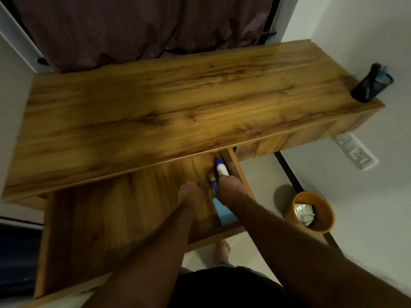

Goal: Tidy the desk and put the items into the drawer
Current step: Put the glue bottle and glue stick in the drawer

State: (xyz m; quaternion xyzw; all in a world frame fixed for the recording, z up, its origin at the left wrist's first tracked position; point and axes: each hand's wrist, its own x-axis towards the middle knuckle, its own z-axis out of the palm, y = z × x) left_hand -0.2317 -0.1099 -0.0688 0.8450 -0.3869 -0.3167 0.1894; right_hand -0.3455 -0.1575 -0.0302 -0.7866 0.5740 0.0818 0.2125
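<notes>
The wooden drawer [89,230] is pulled out below the desk top [155,107]. Both my hands are inside its right part. My right hand [230,191] is closed on a white glue bottle with a blue cap [221,167], which points toward the back of the drawer. My left hand [191,193] rests fingers down on the drawer floor, right beside a blue marker with a pale tip [213,184] that lies between the two hands. I cannot tell whether the left fingers touch the marker. A light blue flat item [224,215] lies under my right wrist.
A black mesh pen holder [371,84] with pens stands on the desk's far right corner. An orange waste bin [311,212] with wrappers sits on the floor to the right. A wall socket [355,151] is low on the right wall. My bare foot [222,250] is below the drawer.
</notes>
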